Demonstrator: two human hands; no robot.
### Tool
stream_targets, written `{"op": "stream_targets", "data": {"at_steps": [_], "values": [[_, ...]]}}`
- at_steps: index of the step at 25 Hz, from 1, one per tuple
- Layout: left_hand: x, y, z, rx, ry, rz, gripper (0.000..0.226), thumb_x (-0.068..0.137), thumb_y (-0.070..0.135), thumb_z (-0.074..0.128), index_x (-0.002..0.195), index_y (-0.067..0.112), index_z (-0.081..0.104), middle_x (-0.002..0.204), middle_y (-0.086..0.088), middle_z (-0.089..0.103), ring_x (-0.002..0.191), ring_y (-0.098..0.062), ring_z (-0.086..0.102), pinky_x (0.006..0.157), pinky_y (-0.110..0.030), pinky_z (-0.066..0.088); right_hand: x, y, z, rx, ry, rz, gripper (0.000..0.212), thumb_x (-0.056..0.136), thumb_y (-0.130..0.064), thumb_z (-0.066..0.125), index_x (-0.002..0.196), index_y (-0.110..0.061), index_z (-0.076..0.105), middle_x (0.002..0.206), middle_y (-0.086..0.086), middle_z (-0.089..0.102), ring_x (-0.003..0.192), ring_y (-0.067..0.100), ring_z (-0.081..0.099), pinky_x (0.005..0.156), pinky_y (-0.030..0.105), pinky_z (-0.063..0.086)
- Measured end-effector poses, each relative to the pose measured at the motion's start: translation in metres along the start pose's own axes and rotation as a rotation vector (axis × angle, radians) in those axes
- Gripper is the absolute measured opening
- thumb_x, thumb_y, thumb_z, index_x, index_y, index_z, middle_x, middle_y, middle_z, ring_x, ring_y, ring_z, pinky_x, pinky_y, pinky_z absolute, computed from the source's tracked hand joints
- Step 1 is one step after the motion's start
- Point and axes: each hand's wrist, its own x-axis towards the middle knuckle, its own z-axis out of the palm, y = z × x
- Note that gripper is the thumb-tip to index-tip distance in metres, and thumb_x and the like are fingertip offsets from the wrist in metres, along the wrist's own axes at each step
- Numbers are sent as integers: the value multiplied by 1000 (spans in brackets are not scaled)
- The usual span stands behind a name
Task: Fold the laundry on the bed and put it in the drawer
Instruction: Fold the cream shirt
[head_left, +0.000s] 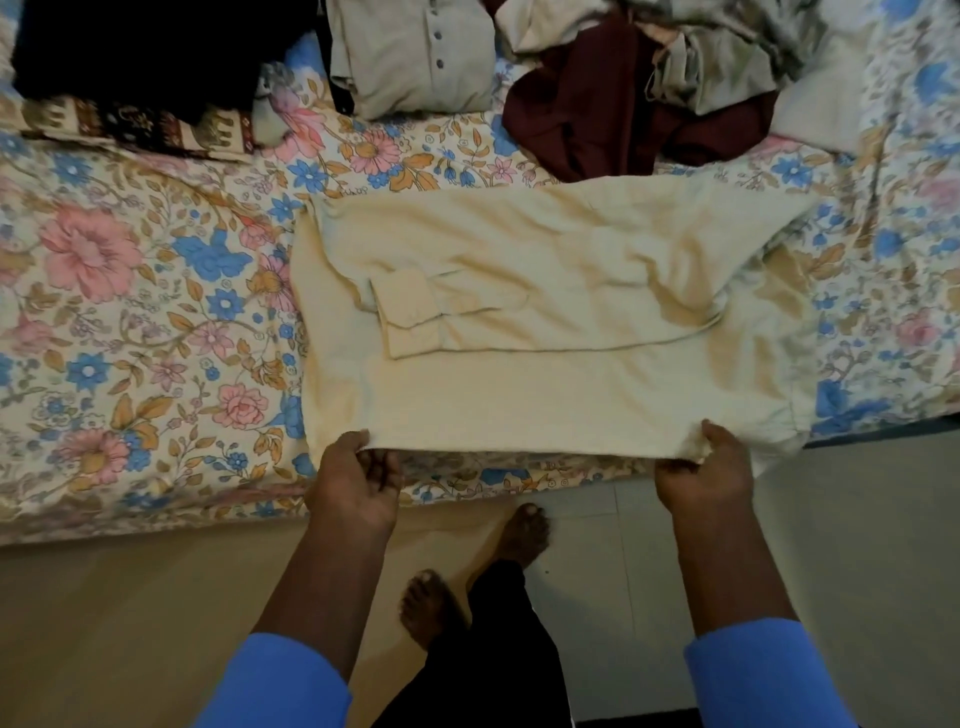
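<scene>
Roughly midway is my reading of the job: a cream shirt (545, 291) lies spread on the floral bed sheet (130, 291) just beyond the fingertips, and both hands have its near edge. The left hand (358, 473) pinches that edge with the thumb on top and the fingers curled underneath; the right hand (704, 462) grips the opposite end of the same edge, the cloth bunched between thumb and fingers. Between the two hands the edge is lifted slightly off the mattress and drawn fairly straight. Past the left fingers, one sleeve is already laid across the body of the shirt, its cuff (410, 312) pointing back toward that hand, so the side folds look begun while the lengthwise fold is not yet made. Far beyond the fingers, a beige buttoned shirt (415, 62) sits folded, with a dark pile (156, 47) and an elephant-print cloth (156, 127) off toward the left hand's side. Beyond the right fingers, a maroon garment (587, 124) and a crumpled pale heap (727, 57) look unfolded. No drawer is in view, so the putting away seems to remain entirely.
</scene>
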Motion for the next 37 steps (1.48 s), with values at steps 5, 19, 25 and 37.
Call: {"op": "stream_targets", "data": {"at_steps": [5, 19, 25, 37], "values": [[-22, 45, 68, -79, -25, 191, 15, 100, 12, 63, 86, 8, 56, 57, 0, 59, 51, -10, 61, 52, -23, 56, -13, -35, 99, -291, -44, -520, 27, 96, -12, 63, 124, -11, 63, 120, 10, 71, 97, 20, 76, 82, 35, 64], [50, 49, 53, 844, 421, 896, 40, 95, 47, 66, 121, 17, 62, 115, -9, 65, 105, -30, 62, 78, -33, 40, 90, 52, 132, -1385, -560, -1069, 78, 103, -40, 50, 166, -14, 12, 171, 19, 7, 158, 31, 10, 126, 32, 6], [60, 80, 48, 948, 486, 1073, 18, 103, 30, 59, 104, 13, 63, 95, -4, 64, 91, -27, 61, 73, -33, 43, 106, 64, 132, -1396, -555, -1219, 78, 104, -41, 48, 165, -9, 12, 170, 24, 8, 158, 38, 10, 130, 47, 9], [2, -74, 206, 1726, -802, 1369, 35, 94, 21, 68, 129, 21, 59, 118, -2, 57, 106, -24, 61, 78, -32, 45, 2, -23, 74, -1098, -281, -1475, 19, 94, -11, 66, 113, -10, 69, 110, 6, 68, 104, 23, 65, 88, 39, 53]]}}
